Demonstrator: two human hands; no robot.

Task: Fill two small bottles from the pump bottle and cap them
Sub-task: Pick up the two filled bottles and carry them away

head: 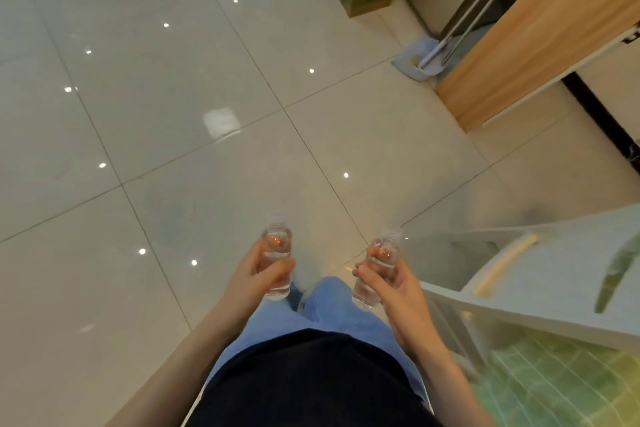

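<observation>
1. Left hand (249, 277): fingers and thumb curled round the body of a small clear plastic bottle (277, 243), held upright above the glossy pale tiled floor (173, 114).
2. Right hand (401, 288): wrapped the same way round a second small clear plastic bottle (384, 250), tilted slightly outward.
3. The two bottles are apart, one on each side of the person's legs. Neither rests on any surface.
4. Tops: ribbed and clear. Blur makes it unclear whether these are caps or bare threaded necks.
5. The pump bottle is not in view.
6. Step in hand, as judged: transport of both bottles, not filling or capping.
7. Next move calls for a surface to stand one bottle on, since both hands are occupied and pumping needs a free hand.
</observation>
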